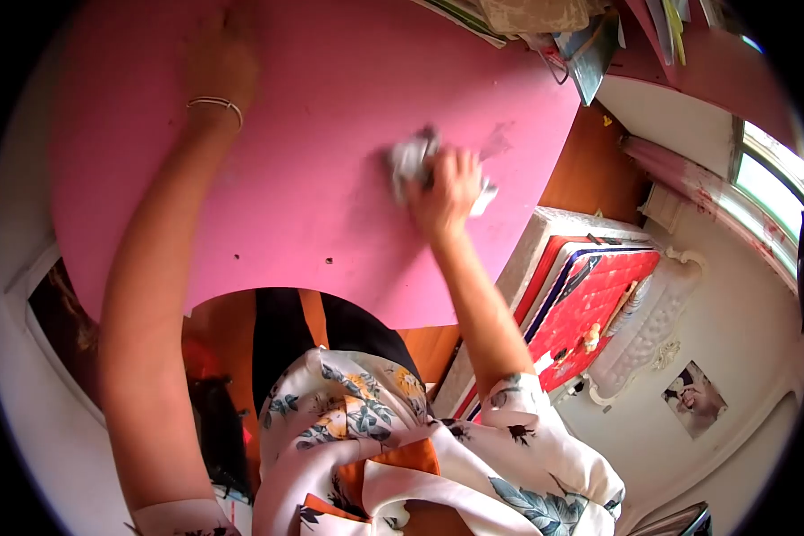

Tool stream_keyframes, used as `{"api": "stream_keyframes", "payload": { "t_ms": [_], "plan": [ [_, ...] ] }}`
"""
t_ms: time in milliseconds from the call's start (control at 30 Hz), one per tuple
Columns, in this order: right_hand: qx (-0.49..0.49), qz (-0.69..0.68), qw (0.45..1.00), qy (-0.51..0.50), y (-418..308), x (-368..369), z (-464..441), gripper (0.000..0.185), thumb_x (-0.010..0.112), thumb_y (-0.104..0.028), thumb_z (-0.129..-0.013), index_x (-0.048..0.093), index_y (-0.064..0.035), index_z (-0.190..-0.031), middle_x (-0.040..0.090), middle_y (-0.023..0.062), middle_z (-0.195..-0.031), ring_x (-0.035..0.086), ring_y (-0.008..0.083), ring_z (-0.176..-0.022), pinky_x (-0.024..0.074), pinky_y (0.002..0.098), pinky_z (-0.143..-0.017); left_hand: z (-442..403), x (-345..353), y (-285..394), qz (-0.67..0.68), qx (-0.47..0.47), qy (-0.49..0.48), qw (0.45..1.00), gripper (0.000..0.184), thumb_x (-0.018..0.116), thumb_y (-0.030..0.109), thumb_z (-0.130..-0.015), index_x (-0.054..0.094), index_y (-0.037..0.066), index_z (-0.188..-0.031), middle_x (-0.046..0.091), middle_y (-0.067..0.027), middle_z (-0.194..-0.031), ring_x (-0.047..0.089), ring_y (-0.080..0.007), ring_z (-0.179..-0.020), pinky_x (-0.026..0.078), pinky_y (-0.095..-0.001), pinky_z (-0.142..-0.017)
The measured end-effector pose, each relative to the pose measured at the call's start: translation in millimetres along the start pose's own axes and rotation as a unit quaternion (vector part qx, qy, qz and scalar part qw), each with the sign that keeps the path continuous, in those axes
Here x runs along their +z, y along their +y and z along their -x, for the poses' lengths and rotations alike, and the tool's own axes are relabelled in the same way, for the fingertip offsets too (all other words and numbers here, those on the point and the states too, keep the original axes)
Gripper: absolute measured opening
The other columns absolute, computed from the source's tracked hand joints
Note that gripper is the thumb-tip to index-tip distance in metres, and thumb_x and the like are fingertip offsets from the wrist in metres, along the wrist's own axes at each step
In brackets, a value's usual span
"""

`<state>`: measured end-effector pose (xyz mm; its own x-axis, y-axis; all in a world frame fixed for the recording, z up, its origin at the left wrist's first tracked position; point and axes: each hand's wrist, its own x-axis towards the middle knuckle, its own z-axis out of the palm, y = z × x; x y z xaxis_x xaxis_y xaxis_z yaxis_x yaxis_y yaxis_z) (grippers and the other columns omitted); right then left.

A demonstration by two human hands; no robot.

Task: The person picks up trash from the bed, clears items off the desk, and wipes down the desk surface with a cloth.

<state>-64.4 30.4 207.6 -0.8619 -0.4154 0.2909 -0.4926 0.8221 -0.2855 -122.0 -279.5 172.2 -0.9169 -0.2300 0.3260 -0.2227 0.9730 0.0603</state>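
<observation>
1. The right hand (447,188) grasps a crumpled grey-white cloth (409,161), fingers bent over it, apparently so the bunched fabric lies pressed beneath them.
2. The cloth rests on the right part of the pink surface (286,179), just left of a dark smudge (498,140).
3. The left hand (223,58) lies at the far left, its arm stretched across the surface, perhaps for support; I cannot tell whether its dim, partly cut-off fingers grip anything.
4. Books (590,58) sit at the far right edge, apart from the cloth.
</observation>
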Motion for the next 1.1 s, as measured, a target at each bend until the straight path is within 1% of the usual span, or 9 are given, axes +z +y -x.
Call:
{"api": "stream_keyframes", "payload": {
  "t_ms": [167,400,467,567,633,767,933,1000,1100],
  "plan": [
    [0.093,0.039,0.992,0.081,29.6,18.2,-95.3,0.024,0.065,-0.020,-0.069,0.052,-0.0035,-0.082,0.052,0.0176,-0.083,0.049,0.0368,-0.079,0.0399,0.0461,-0.068,-6.2,-15.7,2.6,0.040,0.038,0.075,0.996,0.031,0.052,0.012,-0.083,0.058,0.008,-0.113,0.057,-0.0151,-0.092,0.055,-0.0348,-0.084,0.044,-0.0452,-0.073],
    [0.078,-0.035,0.996,-0.025,-23.0,-33.3,106.6,0.020,0.061,-0.010,-0.061,0.053,-0.0050,-0.078,0.050,0.0148,-0.078,0.049,0.0322,-0.072,0.0391,0.0422,-0.062,-1.5,-1.2,-3.0,0.082,-0.018,-0.005,0.996,0.032,0.052,0.015,-0.082,0.058,0.011,-0.113,0.058,-0.0141,-0.097,0.056,-0.0325,-0.087,0.044,-0.0462,-0.074],
    [0.059,-0.059,0.994,-0.077,-19.5,-46.6,103.9,0.021,0.063,-0.011,-0.061,0.053,-0.0041,-0.078,0.051,0.0157,-0.078,0.049,0.0315,-0.072,0.0390,0.0419,-0.062,1.8,-0.2,-5.1,0.063,0.001,0.020,0.998,0.033,0.051,0.016,-0.083,0.057,0.012,-0.115,0.058,-0.0135,-0.096,0.056,-0.0321,-0.088,0.044,-0.0464,-0.074],
    [0.119,0.072,0.984,0.111,54.5,-10.3,44.0,0.023,0.067,-0.020,-0.072,0.052,-0.0044,-0.080,0.050,0.0160,-0.078,0.048,0.0338,-0.072,0.0374,0.0438,-0.061,1.9,-3.5,-2.9,0.021,0.016,0.028,0.999,0.034,0.049,0.016,-0.085,0.055,0.013,-0.118,0.058,-0.0138,-0.096,0.057,-0.0326,-0.086,0.044,-0.0457,-0.074],
    [0.235,0.047,0.963,0.120,88.4,-13.6,-34.1,0.025,0.066,-0.020,-0.075,0.051,-0.0021,-0.083,0.052,0.0183,-0.084,0.050,0.0371,-0.078,0.0392,0.0471,-0.066,2.3,-8.1,-1.6,0.000,0.014,0.016,1.000,0.034,0.048,0.015,-0.087,0.054,0.013,-0.120,0.059,-0.0147,-0.096,0.057,-0.0335,-0.085,0.044,-0.0448,-0.074],
    [0.231,0.043,0.965,0.120,106.1,-13.0,-53.2,0.023,0.065,-0.019,-0.075,0.051,-0.0029,-0.085,0.052,0.0187,-0.086,0.051,0.0390,-0.080,0.0397,0.0492,-0.066,-2.2,-11.3,-0.8,0.038,0.012,0.042,0.998,0.035,0.048,0.016,-0.087,0.053,0.014,-0.122,0.058,-0.0148,-0.096,0.056,-0.0329,-0.087,0.044,-0.0446,-0.076],
    [0.221,-0.013,0.975,-0.009,5.2,-26.0,81.6,0.022,0.067,-0.007,-0.059,0.054,-0.0081,-0.076,0.054,0.0143,-0.084,0.053,0.0326,-0.077,0.0413,0.0406,-0.066,-2.4,-8.8,0.6,0.056,0.018,0.060,0.996,0.036,0.048,0.015,-0.087,0.053,0.014,-0.123,0.057,-0.0169,-0.095,0.056,-0.0337,-0.090,0.043,-0.0459,-0.077],
    [0.163,-0.077,0.983,-0.031,-14.0,-41.7,89.6,0.024,0.067,-0.004,-0.056,0.056,-0.0078,-0.077,0.056,0.0138,-0.084,0.054,0.0306,-0.079,0.0418,0.0392,-0.066,-1.6,-8.5,-0.1,0.086,-0.014,-0.006,0.996,0.036,0.048,0.014,-0.087,0.053,0.013,-0.122,0.057,-0.0187,-0.097,0.055,-0.0356,-0.093,0.043,-0.0460,-0.080],
    [0.141,0.053,0.986,0.077,53.4,-10.6,54.3,0.016,0.063,-0.009,-0.068,0.055,-0.0065,-0.081,0.054,0.0170,-0.085,0.052,0.0348,-0.079,0.0408,0.0453,-0.069,5.2,3.0,-6.2,0.040,-0.002,0.000,0.999,0.034,0.048,0.013,-0.087,0.055,0.010,-0.120,0.057,-0.0196,-0.097,0.055,-0.0368,-0.092,0.043,-0.0455,-0.080]
  ]
}}
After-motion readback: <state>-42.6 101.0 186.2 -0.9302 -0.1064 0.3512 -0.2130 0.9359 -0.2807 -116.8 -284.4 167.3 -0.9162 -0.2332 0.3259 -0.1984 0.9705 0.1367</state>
